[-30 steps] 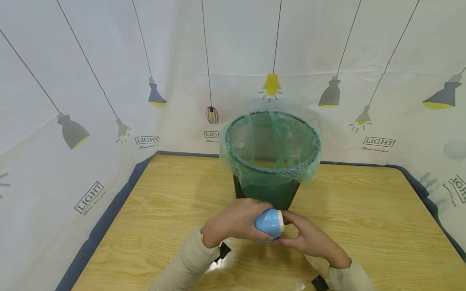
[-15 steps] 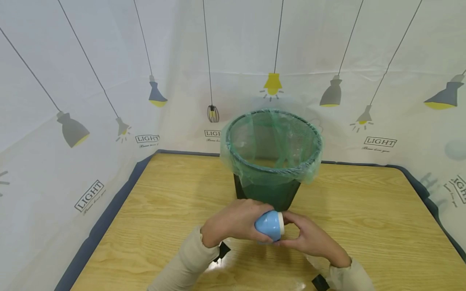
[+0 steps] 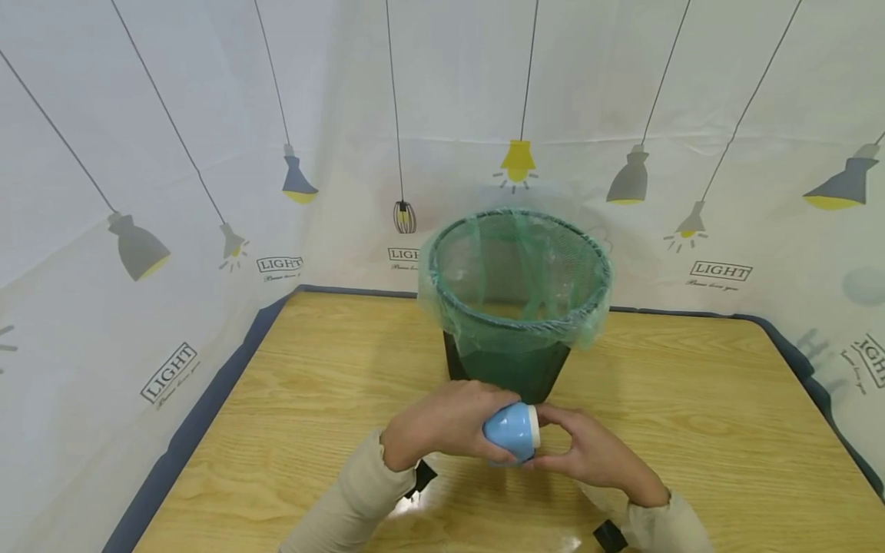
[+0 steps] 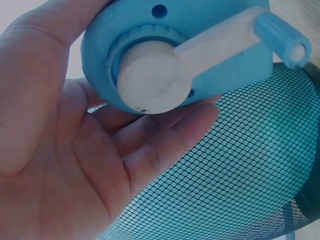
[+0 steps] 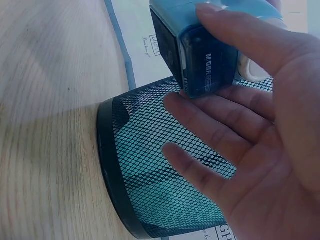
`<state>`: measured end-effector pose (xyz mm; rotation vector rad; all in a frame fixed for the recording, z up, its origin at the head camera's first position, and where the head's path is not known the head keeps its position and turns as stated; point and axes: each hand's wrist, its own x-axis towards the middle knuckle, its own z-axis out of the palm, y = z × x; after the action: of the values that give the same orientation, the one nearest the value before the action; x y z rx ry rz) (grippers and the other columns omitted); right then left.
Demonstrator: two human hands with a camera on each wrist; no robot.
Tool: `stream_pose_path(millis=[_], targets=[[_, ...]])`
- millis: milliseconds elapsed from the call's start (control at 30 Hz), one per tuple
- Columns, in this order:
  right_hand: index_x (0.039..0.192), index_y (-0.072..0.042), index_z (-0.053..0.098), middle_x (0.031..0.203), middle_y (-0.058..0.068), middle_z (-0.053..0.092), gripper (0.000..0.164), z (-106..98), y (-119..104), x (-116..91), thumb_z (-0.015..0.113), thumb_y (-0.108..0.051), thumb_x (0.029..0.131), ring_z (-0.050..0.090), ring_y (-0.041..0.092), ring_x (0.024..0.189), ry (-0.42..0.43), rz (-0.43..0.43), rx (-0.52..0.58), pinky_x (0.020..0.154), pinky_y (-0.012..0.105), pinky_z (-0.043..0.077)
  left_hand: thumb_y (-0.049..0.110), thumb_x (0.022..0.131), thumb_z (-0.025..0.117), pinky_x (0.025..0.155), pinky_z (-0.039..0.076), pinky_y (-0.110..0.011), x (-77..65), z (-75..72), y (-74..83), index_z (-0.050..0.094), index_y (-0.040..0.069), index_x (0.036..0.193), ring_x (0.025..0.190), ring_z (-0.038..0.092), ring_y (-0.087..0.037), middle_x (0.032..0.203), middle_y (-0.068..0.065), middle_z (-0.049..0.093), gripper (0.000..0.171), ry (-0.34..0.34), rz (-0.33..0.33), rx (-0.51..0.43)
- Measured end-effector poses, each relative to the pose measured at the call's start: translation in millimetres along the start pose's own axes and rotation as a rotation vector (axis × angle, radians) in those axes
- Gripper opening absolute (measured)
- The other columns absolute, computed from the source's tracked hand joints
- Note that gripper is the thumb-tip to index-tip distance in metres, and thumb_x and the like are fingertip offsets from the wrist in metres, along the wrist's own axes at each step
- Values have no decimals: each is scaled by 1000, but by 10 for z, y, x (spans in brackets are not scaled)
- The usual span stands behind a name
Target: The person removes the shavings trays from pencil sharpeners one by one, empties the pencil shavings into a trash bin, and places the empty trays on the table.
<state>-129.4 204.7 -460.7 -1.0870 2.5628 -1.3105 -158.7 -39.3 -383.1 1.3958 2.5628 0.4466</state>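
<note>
A light-blue hand-crank pencil sharpener [image 3: 510, 432] with a cream rim is held over the table, in front of a waste bin. My left hand [image 3: 449, 418] grips its body from the left, thumb and fingers around it. In the left wrist view the sharpener's white crank arm [image 4: 220, 46] ends in a blue knob [image 4: 283, 40]. On the other side, my right hand [image 3: 596, 452] holds the sharpener between thumb and fingers. The right wrist view shows the thumb on top and fingertips under the dark translucent shavings drawer [image 5: 209, 61].
The black mesh waste bin [image 3: 515, 372], lined with a green bag, stands just beyond my hands on the wooden table [image 3: 332, 384]. A white cloth [image 3: 456, 92] printed with lamps hangs behind and at both sides. Black devices [image 3: 610, 536] sit at my wrists.
Both hands and the sharpener have sunk very slightly, with the grip looking the same. The bin stays where it was.
</note>
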Motion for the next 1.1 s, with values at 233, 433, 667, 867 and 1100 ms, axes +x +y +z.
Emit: stream_pose_path(millis=[233,433,667,867,1100], targets=[[128,-15,61,118,-3,69,46,-1,20,-5,77,-28,87,65,11,107,-4,-21,13,87,46,56,46,80,80,69,48,-12,-1,3,-11,62,16,122,82,59,1,103,8,68,54,-7,10,10],[128,-15,61,118,-3,69,47,-1,16,-7,78,-29,86,65,11,106,8,-13,9,87,45,56,47,81,80,70,49,-13,-6,1,-18,61,16,125,84,59,0,106,7,68,57,1,9,12],[129,-14,62,119,-2,69,48,-12,3,-7,78,-31,86,65,11,106,16,11,-7,88,43,56,48,81,79,69,49,-12,-18,5,-17,61,16,126,84,60,-1,107,6,68,58,23,21,18],[129,-14,62,118,-3,69,49,-13,0,-9,78,-30,86,64,10,106,22,11,-18,88,42,56,50,81,78,69,49,-12,-27,14,-16,61,16,127,84,60,-1,107,6,69,59,43,25,39],[130,-14,61,119,-2,69,49,-8,-5,-1,78,-28,86,65,11,105,29,-15,-25,87,42,56,50,82,77,69,50,-13,-37,16,-4,61,16,128,84,62,-2,107,5,69,59,62,28,60]])
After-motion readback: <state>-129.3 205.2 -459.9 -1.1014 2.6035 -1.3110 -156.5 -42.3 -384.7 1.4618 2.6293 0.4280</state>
